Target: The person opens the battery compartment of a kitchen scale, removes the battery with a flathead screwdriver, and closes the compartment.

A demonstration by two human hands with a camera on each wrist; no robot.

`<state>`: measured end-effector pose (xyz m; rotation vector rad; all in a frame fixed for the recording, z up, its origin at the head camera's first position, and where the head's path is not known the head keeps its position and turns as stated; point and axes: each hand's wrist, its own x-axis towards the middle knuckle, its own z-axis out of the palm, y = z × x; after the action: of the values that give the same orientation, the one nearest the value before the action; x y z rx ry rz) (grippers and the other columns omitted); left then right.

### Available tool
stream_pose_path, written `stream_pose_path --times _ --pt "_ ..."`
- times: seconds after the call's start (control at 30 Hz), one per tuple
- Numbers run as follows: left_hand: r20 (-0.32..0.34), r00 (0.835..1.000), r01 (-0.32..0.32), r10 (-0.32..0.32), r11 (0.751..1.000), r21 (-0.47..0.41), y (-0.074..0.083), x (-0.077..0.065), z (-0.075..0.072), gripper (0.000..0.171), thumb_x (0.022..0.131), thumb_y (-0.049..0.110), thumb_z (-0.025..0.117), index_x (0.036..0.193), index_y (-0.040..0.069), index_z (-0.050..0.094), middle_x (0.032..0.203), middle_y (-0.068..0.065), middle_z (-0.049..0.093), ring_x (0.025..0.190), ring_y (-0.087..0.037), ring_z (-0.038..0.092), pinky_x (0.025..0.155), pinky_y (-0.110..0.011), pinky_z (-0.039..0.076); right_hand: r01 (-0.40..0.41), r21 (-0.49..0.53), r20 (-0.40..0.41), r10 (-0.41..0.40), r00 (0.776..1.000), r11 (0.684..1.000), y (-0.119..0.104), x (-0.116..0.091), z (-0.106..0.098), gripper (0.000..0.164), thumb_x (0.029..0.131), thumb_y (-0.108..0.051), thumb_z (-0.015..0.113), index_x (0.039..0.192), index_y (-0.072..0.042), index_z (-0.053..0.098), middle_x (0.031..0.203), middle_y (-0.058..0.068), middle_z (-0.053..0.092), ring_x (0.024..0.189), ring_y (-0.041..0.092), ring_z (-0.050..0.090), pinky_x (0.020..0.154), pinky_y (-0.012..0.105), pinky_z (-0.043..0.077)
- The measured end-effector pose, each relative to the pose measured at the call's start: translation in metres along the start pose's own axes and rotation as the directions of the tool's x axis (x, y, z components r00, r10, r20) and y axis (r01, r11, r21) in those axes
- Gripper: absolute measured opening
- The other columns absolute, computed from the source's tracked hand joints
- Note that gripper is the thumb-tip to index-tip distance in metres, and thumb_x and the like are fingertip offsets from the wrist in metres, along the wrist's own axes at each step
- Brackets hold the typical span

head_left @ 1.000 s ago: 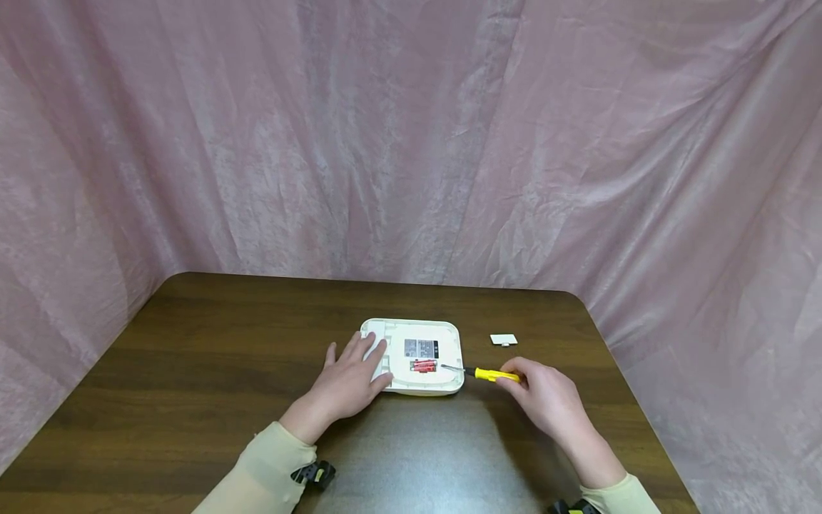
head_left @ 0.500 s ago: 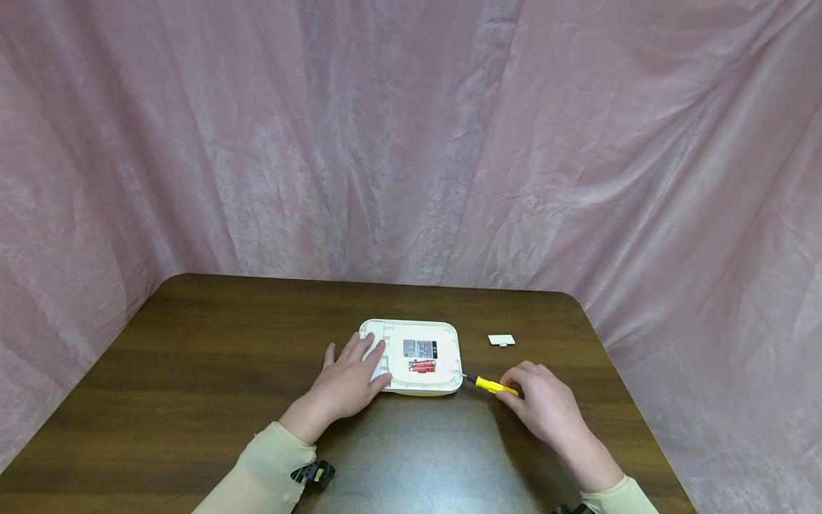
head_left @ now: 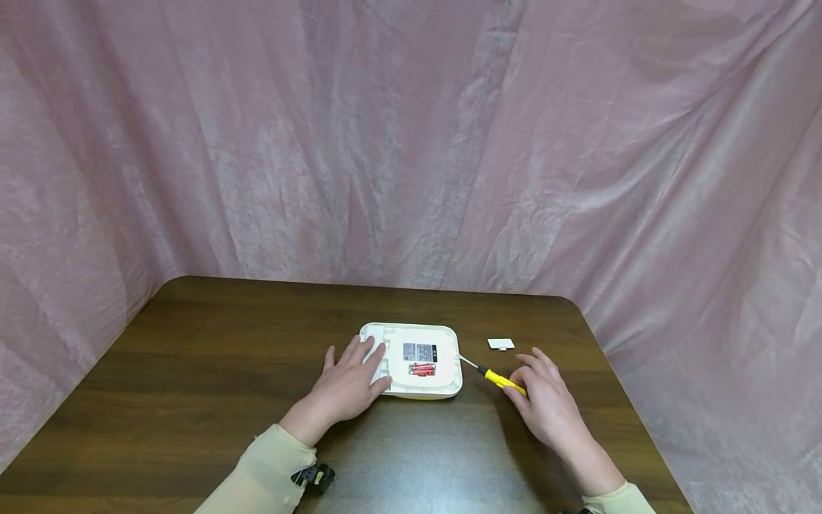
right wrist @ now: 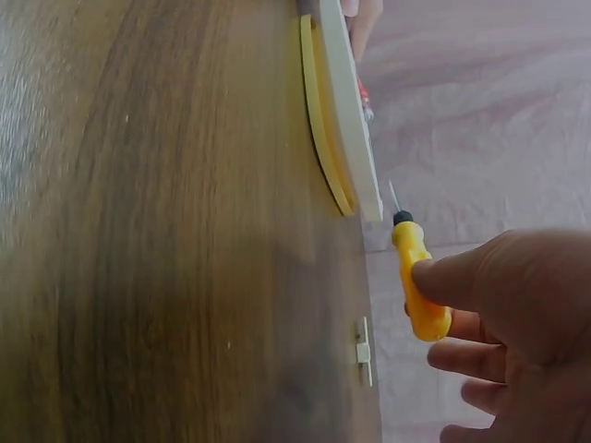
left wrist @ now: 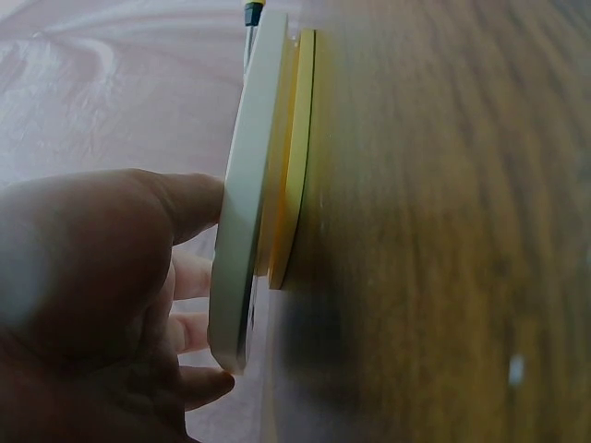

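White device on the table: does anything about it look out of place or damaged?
The device has red batteries exposed, while a small white piece, perhaps their cover, lies apart on the table to the right. Uncovered batteries look unfinished. No damage or spill shows.

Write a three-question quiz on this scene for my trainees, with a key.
1. Which hand holds the yellow screwdriver?
2. The left hand touches: A) the pink curtain, B) the white device, C) the screwdriver.
3. True or false: red batteries sit in the device, while the small white cover lies apart from it.

Key:
1. The right hand.
2. B.
3. True.
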<state>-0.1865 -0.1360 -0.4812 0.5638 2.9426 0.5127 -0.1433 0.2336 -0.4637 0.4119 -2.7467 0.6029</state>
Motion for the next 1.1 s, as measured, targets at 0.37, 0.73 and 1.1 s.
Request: stream_pose_path --times 0.37,0.73,1.1 --pt "-0.002 1.000 -0.003 0.003 1.000 -0.008 0.000 0.003 0.001 0.070 0.114 0.049 0.058 0.171 0.010 0.042 0.179 -0.017 0.030 0.167 -0.043 0.018 0.124 -0.080 0.013 -0.035 -0.038 -0.052 0.033 0.998 0.999 0.018 0.001 -0.003 0.018 0.097 -0.007 0.084 0.090 -0.010 0.068 0.140 0.030 0.066 0.148 0.056 0.045 0.118 0.072 0.037" --pt "-0.004 1.000 -0.008 0.008 1.000 -0.005 0.002 0.004 0.003 0.070 0.115 0.049 0.057 0.171 0.011 0.042 0.179 -0.017 0.029 0.167 -0.042 0.017 0.125 -0.080 0.013 -0.147 -0.069 -0.040 0.145 0.989 0.987 0.044 0.004 -0.014 0.015 0.100 -0.009 0.079 0.094 -0.002 0.067 0.140 0.034 0.065 0.149 0.057 0.043 0.121 0.071 0.034" --pt "-0.004 1.000 -0.010 0.010 1.000 -0.010 0.004 0.005 0.002 0.069 0.115 0.048 0.058 0.171 0.010 0.042 0.179 -0.017 0.030 0.167 -0.042 0.018 0.125 -0.080 0.013 -0.241 -0.129 -0.016 0.240 0.971 0.962 0.068 0.005 -0.024 0.016 0.101 -0.010 0.075 0.101 0.005 0.070 0.140 0.036 0.063 0.147 0.058 0.043 0.120 0.070 0.035"
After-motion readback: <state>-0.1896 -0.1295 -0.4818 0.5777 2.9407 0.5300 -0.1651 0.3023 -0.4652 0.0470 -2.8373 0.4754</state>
